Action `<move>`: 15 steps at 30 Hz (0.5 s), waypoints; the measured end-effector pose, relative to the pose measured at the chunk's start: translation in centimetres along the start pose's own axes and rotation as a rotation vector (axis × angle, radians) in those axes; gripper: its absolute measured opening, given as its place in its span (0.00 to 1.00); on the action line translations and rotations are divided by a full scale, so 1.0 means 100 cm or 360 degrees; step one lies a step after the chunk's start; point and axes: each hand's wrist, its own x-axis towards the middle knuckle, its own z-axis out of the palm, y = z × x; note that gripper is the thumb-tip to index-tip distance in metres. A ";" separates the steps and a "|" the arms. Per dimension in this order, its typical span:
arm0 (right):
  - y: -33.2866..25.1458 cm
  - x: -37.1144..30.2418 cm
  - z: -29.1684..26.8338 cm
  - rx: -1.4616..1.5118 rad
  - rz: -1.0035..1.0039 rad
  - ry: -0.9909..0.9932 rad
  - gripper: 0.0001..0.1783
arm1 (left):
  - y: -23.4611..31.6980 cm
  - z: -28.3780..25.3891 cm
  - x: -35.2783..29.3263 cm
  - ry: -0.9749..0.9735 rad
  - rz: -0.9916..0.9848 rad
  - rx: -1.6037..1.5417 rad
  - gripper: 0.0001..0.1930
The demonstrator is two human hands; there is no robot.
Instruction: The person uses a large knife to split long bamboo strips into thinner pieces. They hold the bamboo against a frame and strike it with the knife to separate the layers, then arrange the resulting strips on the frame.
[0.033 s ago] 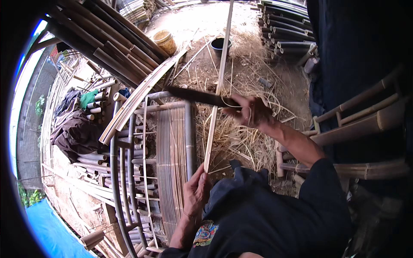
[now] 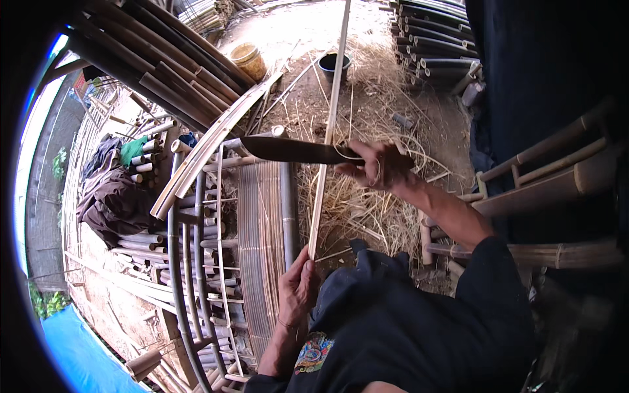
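Note:
My left hand [image 2: 299,288] is closed around the near end of a long, pale bamboo strip [image 2: 320,203], which runs up and away from me. My right hand [image 2: 379,167] grips a large knife [image 2: 295,150] with a broad dark blade pointing left. The blade crosses the strip about halfway along its visible length, and a thin curled shaving shows by the knife's handle end. My fingers hide most of the handle. Below the strip, loose pale shavings [image 2: 367,206] cover the ground.
Left of me stands a bamboo bench [image 2: 262,216] with a slatted top, and split strips [image 2: 219,141] rest across its frame. A black bucket [image 2: 334,63] and a yellowish tub [image 2: 247,61] stand ahead. Dark poles [image 2: 439,39] are stacked at far right; bamboo furniture [image 2: 550,200] is nearby.
The knife has turned slightly, so its blade shows broader and its tip lies a little farther left and lower. My right hand has shifted slightly left; my left hand keeps its hold.

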 end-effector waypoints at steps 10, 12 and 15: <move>0.129 0.042 -0.055 -0.0263 0.0987 -0.0006 0.32 | -0.046 -0.063 -0.100 -0.0129 -0.0086 0.0244 0.21; 0.154 0.047 -0.060 -0.0164 0.1117 0.0142 0.36 | -0.059 -0.080 -0.121 -0.0114 -0.0087 0.0292 0.21; 0.196 0.051 -0.080 -0.0223 0.0789 0.0248 0.40 | -0.069 -0.102 -0.141 -0.0098 -0.0221 0.0408 0.23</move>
